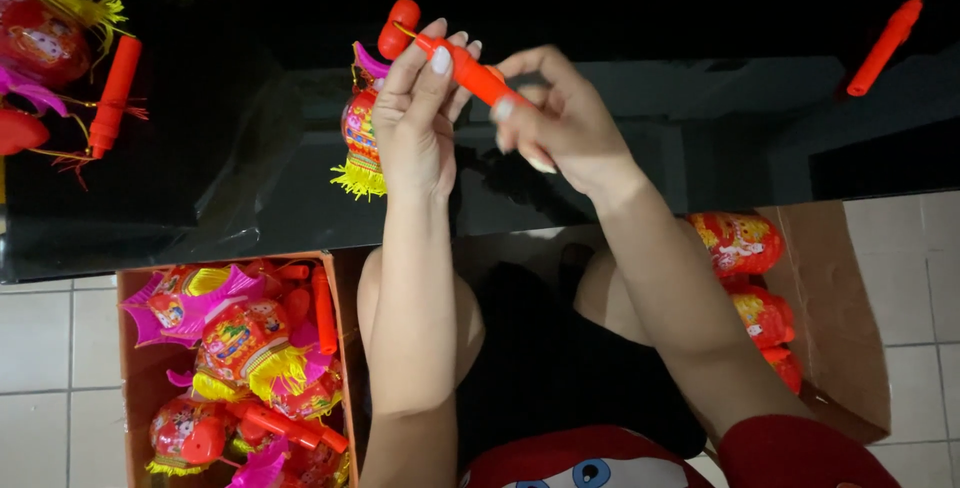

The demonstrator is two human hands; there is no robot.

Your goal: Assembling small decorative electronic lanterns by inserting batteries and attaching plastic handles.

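Over a black table (pixel 250 148), we see two bare hands working a red handle (pixel 470 73); the left hand (pixel 415 123) has its fingers together, curled round the upper end near the knob; the right hand (pixel 560 118) pinches the lower end between thumb and fingers; a red lantern (pixel 360 138) with yellow fringe hangs just behind the left hand, above the table top; more handles (pixel 115 98) lie at the table's edges; below, a box (pixel 130 368) at left holds lanterns, and a box (pixel 840 318) at right holds red shells (pixel 740 243).
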